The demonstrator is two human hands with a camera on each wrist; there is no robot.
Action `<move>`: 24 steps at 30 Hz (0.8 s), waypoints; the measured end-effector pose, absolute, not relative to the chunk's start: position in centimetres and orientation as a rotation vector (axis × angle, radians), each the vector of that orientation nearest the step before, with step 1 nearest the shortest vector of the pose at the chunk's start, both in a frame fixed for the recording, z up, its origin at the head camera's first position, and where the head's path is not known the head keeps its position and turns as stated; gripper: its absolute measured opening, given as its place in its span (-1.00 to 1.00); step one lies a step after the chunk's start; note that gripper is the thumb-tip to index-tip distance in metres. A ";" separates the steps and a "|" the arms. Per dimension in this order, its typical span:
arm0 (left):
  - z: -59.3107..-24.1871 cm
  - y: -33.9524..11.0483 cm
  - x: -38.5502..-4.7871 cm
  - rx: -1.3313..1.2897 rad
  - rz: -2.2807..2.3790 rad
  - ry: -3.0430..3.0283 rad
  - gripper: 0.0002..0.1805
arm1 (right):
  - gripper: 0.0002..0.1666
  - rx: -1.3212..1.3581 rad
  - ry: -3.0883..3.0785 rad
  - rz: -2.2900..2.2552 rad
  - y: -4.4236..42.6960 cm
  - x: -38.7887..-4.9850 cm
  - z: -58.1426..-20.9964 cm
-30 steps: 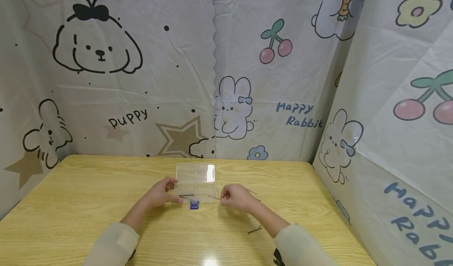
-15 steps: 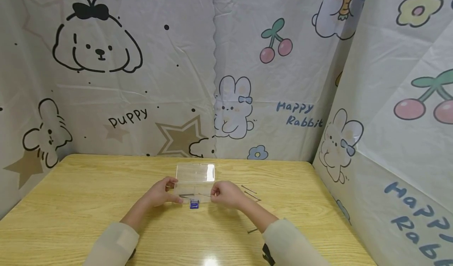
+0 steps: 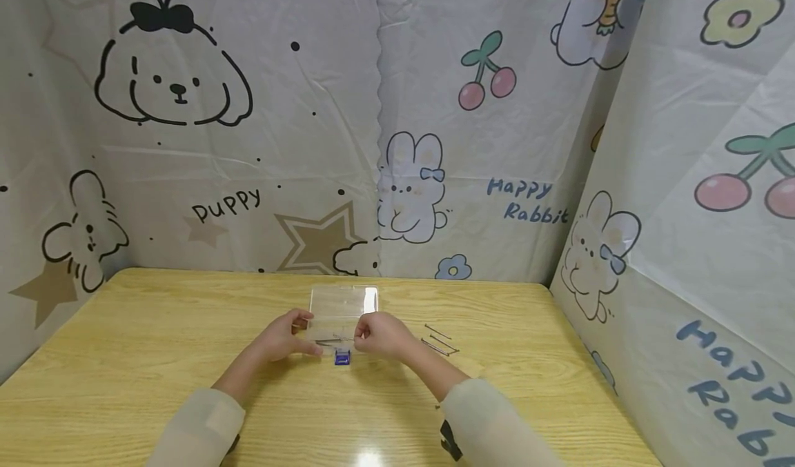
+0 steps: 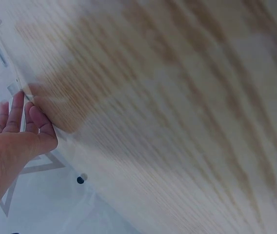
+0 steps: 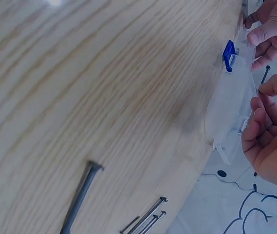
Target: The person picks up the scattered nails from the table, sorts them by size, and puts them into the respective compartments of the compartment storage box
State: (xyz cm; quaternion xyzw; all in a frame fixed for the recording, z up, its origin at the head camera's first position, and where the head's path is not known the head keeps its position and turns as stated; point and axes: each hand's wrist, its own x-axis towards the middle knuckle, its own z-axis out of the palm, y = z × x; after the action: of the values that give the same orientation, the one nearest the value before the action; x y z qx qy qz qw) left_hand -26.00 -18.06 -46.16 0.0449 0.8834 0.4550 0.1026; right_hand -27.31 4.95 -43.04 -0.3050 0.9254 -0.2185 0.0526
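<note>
A clear plastic box (image 3: 343,303) lies on the table with its lid raised at the back and a blue latch (image 3: 342,358) at its front. My left hand (image 3: 282,337) grips the box's left end, thumb at the front and fingers toward the rear. Over the box's right part, my right hand (image 3: 384,336) pinches a nail (image 5: 266,74) between thumb and forefinger, the head end sticking out in the right wrist view. Dark nails (image 3: 327,343) lie inside the box's left front part. Part of the box is hidden behind my right hand.
Several loose nails (image 3: 438,332) lie on the wooden table (image 3: 186,343) to the right of the box. Another nail (image 5: 82,195) lies closer to me, mostly covered by my right sleeve in the head view. Printed cloth (image 3: 279,143) hangs behind the table.
My right hand has moved left with the nail, from beside the box to over it. My left hand keeps its place on the box.
</note>
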 end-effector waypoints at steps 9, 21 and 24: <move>-46.1 -18.1 -26.0 0.158 1.346 2.597 -0.17 | -0.94 -0.829 2.812 -0.665 3.5 -28.1 -44.0; -46.1 -18.2 -25.9 0.178 1.350 2.604 -0.18 | -0.93 -0.814 2.798 -0.676 2.0 -28.2 -44.4; -46.0 -18.2 -25.8 0.178 1.351 2.602 -0.18 | -0.93 -0.809 2.802 -0.680 1.8 -28.2 -44.6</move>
State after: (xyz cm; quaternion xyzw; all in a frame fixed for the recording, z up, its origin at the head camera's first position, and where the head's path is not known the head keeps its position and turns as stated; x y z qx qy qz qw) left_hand -25.80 -18.20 -46.05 0.0603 0.8812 0.4576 0.1021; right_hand -28.21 1.81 -44.59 -0.2696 0.9331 -0.2264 0.0732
